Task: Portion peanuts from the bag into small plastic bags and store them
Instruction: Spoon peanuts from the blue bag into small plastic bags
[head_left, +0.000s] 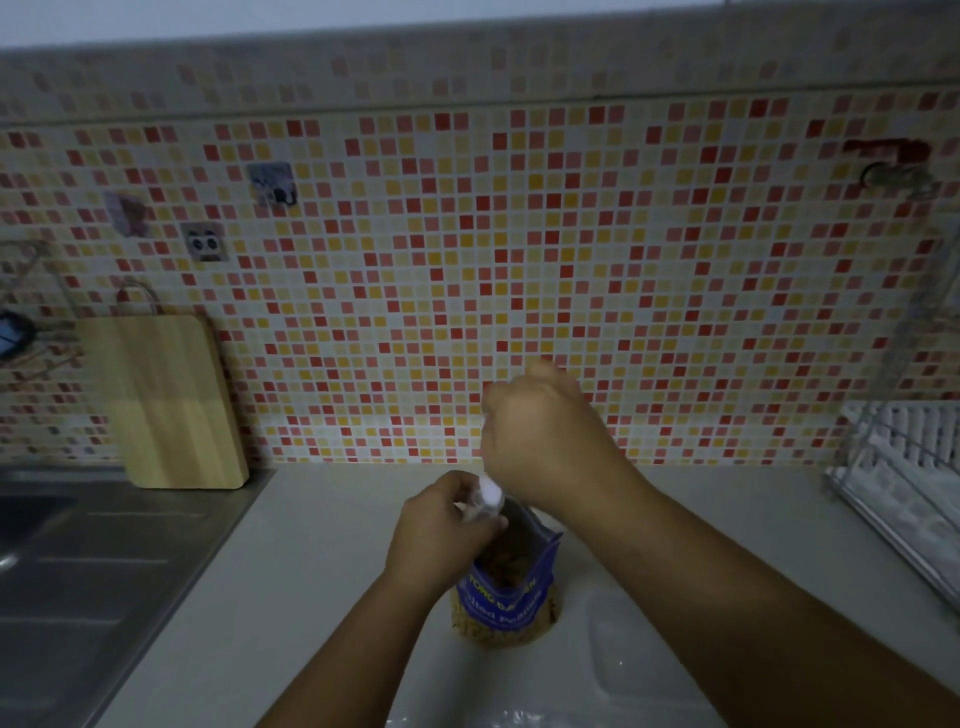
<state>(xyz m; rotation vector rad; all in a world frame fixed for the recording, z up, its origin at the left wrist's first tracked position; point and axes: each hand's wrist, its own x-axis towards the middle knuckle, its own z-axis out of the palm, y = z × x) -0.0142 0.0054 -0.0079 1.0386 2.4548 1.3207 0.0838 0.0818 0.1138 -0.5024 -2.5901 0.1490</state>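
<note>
peanut bag (506, 587): blue, stands upright on the desk (322, 571) at 6 o'clock of the frame, mouth open upward so a scoop can get in. peanuts show through its clear lower part.
left hand (441, 525): at the 10 o'clock side of the bag mouth, knuckles up, fingers curled and pinching something clear at the rim. it looks like a small plastic bag (469, 512), too blurry to be sure. judged to hold it right at the mouth so nuts drop a short way.
right hand (540, 436): above the bag at 12 o'clock, back of hand to camera, wrist bent down, fist clamped on the handle of a white spoon (491, 498).
white spoon: bowl points down and touches the left hand's fingers just over the bag opening. load in it not visible.
step (judgement): mid scoop or transfer, early in the portioning; no filled small bag in view.
clear plastic container (618, 649): lies flat on the desk at 4 o'clock of the bag, near it, likely there for storing.
loose clear plastic (498, 719): bottom edge at 6 o'clock, maybe spare bags.
cutting board (166, 400): leans on the tiled wall at 9 o'clock, well apart.
sink (78, 561): far left, 8 o'clock.
dish rack (904, 478): far right, 3 o'clock.
risk (judgement): dim light, small opening, nuts may spill on the desk.
</note>
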